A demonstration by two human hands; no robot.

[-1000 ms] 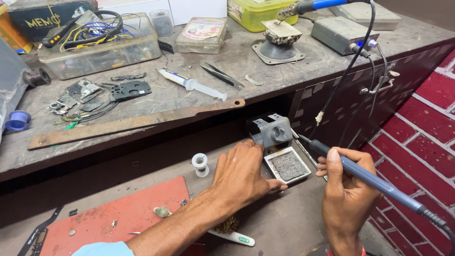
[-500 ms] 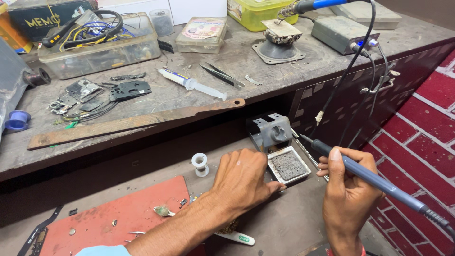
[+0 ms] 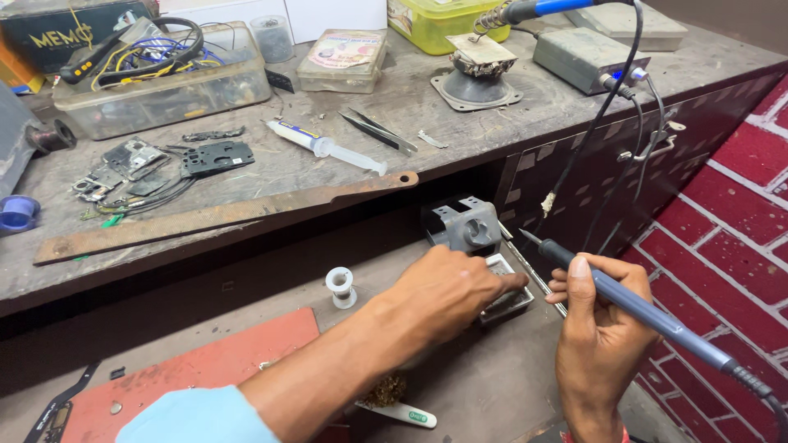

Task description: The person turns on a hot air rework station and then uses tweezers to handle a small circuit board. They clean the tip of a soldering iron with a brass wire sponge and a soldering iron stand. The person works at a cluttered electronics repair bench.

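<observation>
The lower grey bench (image 3: 492,394) sits against a red brick wall. My left hand (image 3: 447,291) presses fingertips on the small square tray (image 3: 507,297) to steady it; at three o'clock, my right hand (image 3: 599,336) pen-grips the soldering iron (image 3: 624,302), tip raised clear.

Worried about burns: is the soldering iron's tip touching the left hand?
Apart. The head view shows bare bench between the soldering iron tip, held by the right hand, and the left hand.
</observation>
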